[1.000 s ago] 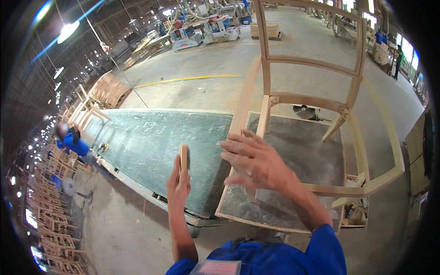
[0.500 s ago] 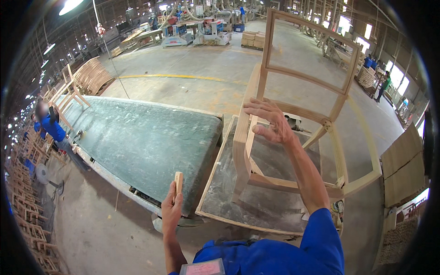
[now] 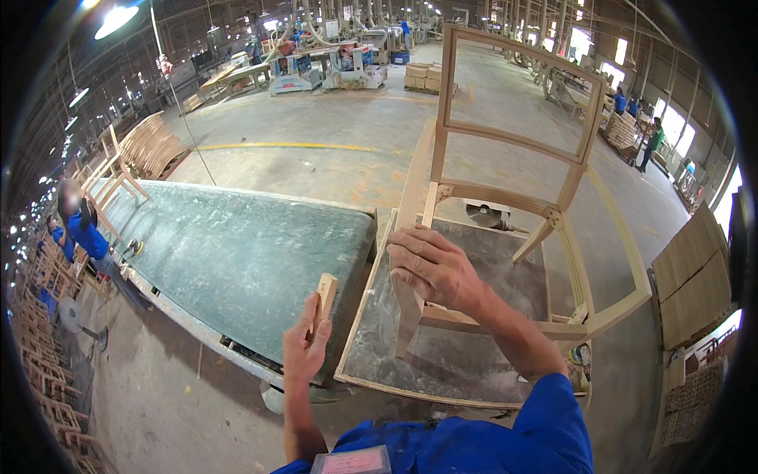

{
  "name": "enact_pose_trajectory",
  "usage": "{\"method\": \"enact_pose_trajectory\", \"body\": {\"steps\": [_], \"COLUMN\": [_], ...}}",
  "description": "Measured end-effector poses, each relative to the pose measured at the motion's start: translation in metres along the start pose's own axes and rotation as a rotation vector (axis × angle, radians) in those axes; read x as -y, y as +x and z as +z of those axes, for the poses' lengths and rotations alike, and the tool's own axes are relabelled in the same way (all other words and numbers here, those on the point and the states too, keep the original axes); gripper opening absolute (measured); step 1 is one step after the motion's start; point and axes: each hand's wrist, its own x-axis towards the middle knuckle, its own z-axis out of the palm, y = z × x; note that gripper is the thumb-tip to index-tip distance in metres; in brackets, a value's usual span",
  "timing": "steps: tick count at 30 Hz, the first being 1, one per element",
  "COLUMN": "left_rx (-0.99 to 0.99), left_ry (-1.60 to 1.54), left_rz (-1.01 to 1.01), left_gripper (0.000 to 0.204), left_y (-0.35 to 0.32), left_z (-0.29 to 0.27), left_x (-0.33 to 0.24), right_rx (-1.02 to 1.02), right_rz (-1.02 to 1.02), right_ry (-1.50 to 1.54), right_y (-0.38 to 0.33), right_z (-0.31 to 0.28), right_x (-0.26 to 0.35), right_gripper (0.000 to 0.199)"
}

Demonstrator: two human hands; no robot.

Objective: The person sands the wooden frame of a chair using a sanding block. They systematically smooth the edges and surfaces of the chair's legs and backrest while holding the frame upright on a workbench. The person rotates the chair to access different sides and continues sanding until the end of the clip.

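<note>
A small flat wooden block (image 3: 326, 294) stands upright in my left hand (image 3: 306, 347), pinched between thumb and fingers above the near end of the green bench. To the right, an unfinished pale wooden chair frame (image 3: 513, 141), without a seat, rests tilted on a dark-topped table (image 3: 466, 365). My right hand (image 3: 438, 270) lies over the curved wooden member on the chair's left side. Its fingers bend across the wood and hide part of it, with the thumb on the near side.
The long green-topped bench (image 3: 245, 261) extends to the far left, where a person in blue (image 3: 91, 233) stands beside another chair. Behind my chair frame is a power tool with a round disc (image 3: 483, 215). Stacked panels (image 3: 695, 276) stand at right.
My right hand has slid toward me along the curved chair member, its fingers now bent more over it. My left hand has risen slightly and moved right with the block.
</note>
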Motion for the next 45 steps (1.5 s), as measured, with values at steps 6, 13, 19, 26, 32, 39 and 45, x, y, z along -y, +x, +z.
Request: {"method": "enact_pose_trajectory", "body": {"steps": [6, 13, 19, 26, 32, 39, 45], "left_rx": [-0.038, -0.066, 0.122, 0.718, 0.767, 0.744, 0.959], "left_ry": [-0.015, 0.02, -0.064, 0.406, 0.669, 0.724, 0.693], "left_rz": [-0.034, -0.071, -0.051, 0.641, 0.509, 0.552, 0.66], "left_gripper": [0.054, 0.055, 0.052, 0.047, 0.046, 0.048, 0.05], "left_y": [-0.011, -0.01, 0.03, 0.163, 0.267, 0.292, 0.202], "left_z": [0.009, 0.009, -0.002, 0.005, 0.068, 0.089, 0.018], "left_x": [0.016, 0.023, -0.002, -0.123, -0.124, -0.105, -0.148], "right_rx": [-0.028, -0.108, -0.014, 0.1, -0.115, -0.149, -0.163], "right_rz": [-0.009, -0.107, 0.167, 0.698, 0.744, 0.661, 0.65], "right_ry": [-0.005, 0.084, 0.219, 0.265, 0.591, 0.789, 0.756], "right_y": [-0.008, -0.012, 0.019, 0.078, 0.087, 0.075, 0.074], "right_z": [0.007, 0.011, 0.018, 0.039, 0.074, 0.085, 0.086], "right_x": [0.0, -0.022, -0.113, -0.227, -0.275, -0.301, -0.291], "right_gripper": [0.039, 0.035, 0.035, 0.058, 0.075, 0.078, 0.074]}}
